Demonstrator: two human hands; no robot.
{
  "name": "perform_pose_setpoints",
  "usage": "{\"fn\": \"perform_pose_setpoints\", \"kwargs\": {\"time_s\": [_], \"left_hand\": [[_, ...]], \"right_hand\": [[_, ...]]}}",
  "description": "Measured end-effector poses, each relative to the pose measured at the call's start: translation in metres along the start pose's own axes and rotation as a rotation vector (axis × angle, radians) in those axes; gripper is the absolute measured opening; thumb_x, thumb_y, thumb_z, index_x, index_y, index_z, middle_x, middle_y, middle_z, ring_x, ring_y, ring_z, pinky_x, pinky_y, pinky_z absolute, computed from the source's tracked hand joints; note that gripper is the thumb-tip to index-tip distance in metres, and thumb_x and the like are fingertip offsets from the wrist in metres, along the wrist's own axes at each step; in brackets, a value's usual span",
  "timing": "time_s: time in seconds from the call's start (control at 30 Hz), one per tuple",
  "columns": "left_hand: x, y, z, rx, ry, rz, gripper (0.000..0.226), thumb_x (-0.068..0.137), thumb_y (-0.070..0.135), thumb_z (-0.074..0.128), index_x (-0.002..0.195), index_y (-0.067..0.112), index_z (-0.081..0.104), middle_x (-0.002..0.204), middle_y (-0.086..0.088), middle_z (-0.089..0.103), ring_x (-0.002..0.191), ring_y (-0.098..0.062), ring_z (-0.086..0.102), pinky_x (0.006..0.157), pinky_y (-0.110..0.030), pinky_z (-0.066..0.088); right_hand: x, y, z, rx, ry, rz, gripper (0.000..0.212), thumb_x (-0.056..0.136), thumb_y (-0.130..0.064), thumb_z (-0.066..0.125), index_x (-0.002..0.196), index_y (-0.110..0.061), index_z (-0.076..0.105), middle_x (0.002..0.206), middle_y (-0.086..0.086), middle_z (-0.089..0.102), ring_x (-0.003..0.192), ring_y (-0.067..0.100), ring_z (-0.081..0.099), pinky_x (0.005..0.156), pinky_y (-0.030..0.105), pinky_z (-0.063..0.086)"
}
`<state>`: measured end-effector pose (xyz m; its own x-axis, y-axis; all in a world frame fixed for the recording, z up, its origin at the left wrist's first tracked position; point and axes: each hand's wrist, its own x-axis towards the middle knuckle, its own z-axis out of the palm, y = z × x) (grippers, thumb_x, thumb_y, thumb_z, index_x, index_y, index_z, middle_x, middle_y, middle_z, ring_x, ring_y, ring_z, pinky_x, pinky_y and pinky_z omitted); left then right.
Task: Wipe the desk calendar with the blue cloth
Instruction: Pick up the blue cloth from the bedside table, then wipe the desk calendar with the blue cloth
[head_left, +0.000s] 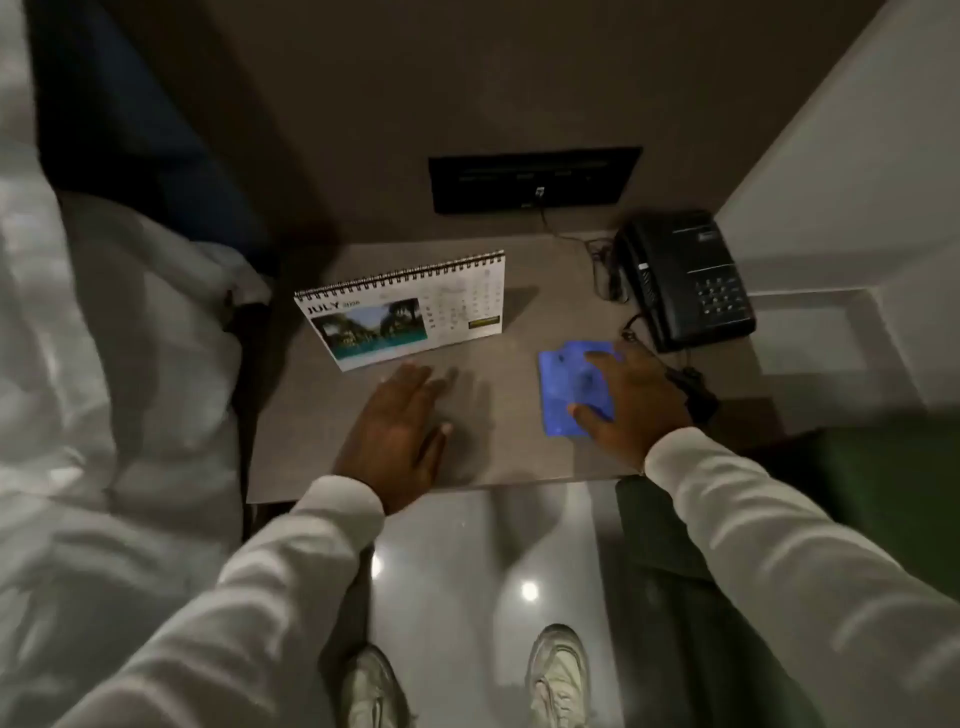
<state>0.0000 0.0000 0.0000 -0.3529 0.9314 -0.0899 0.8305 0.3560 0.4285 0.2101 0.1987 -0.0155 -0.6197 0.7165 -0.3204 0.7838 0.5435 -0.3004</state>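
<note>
Head view looks down on a small grey table (322, 415) between a bed and a wall. Wiping has not begun, as far as I can judge. The desk calendar (410, 309) stands upright toward the table's back left corner, open to July, and nothing touches it. The blue cloth (563, 387) lies flat near the right edge, just in front of a black telephone (685, 278) at the back right corner. The right hand (631, 402) rests on top of the cloth, fingers spread and flat rather than curled, so it presses the cloth but has not gathered it up. The left hand (402, 434) lies open, palm down, near the front edge, just short of the calendar and holding nothing. Still to do: lift the cloth, bring it across, steady the calendar and wipe its faces.
</note>
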Motion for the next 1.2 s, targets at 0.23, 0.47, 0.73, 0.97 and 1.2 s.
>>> {"fn": "perform_pose_setpoints", "kwargs": {"time_s": [0.23,0.47,0.73,0.97,1.2], "left_hand": [[-0.001,-0.029,0.088,0.105,-0.019,-0.066,0.055,0.092,0.027,0.056,0.141,0.001,0.047,0.152,-0.024,0.041,0.143,-0.045,0.034,0.117,-0.051,0.020],[-0.003,-0.041,0.112,0.308,-0.069,-0.059,0.065,0.097,0.042,0.028,0.155,0.011,0.024,0.165,-0.014,0.018,0.153,-0.034,0.013,0.122,-0.055,0.015],[0.002,-0.046,0.038,0.031,-0.173,0.001,0.071,0.097,0.051,0.033,0.157,0.019,0.012,0.167,-0.008,0.006,0.154,-0.027,0.003,0.121,-0.035,-0.003],[0.032,-0.081,-0.095,0.032,0.171,0.381,0.052,0.095,0.034,0.044,0.140,0.009,0.049,0.147,-0.018,0.048,0.142,-0.032,0.039,0.121,-0.043,0.027],[0.125,-0.111,-0.125,0.401,-0.163,0.525,0.089,0.089,0.062,0.021,0.155,0.003,0.013,0.166,-0.015,0.009,0.154,-0.030,-0.001,0.123,-0.053,0.011]], "right_hand": [[0.012,0.007,0.074,-0.159,0.101,0.082,0.075,0.083,-0.066,0.044,0.146,-0.034,0.020,0.161,0.012,0.008,0.136,0.046,0.025,0.105,0.057,0.034],[0.028,0.003,0.086,-0.169,0.268,0.089,0.057,0.085,-0.049,0.052,0.135,-0.020,0.044,0.153,0.023,0.025,0.119,0.050,0.042,0.096,0.051,0.039],[0.046,-0.009,0.054,-0.098,0.151,0.163,0.040,0.079,-0.029,0.062,0.113,-0.008,0.058,0.133,0.026,0.045,0.105,0.045,0.055,0.089,0.045,0.045],[0.004,-0.103,0.057,0.773,0.452,0.264,0.039,0.067,-0.002,0.074,0.084,-0.029,0.052,0.111,0.012,0.063,0.081,0.030,0.065,0.068,0.036,0.056],[0.006,-0.193,0.077,1.007,0.688,0.082,0.059,0.081,-0.013,0.059,0.137,-0.020,0.041,0.142,0.004,0.046,0.131,0.012,0.044,0.106,0.016,0.033]]}}
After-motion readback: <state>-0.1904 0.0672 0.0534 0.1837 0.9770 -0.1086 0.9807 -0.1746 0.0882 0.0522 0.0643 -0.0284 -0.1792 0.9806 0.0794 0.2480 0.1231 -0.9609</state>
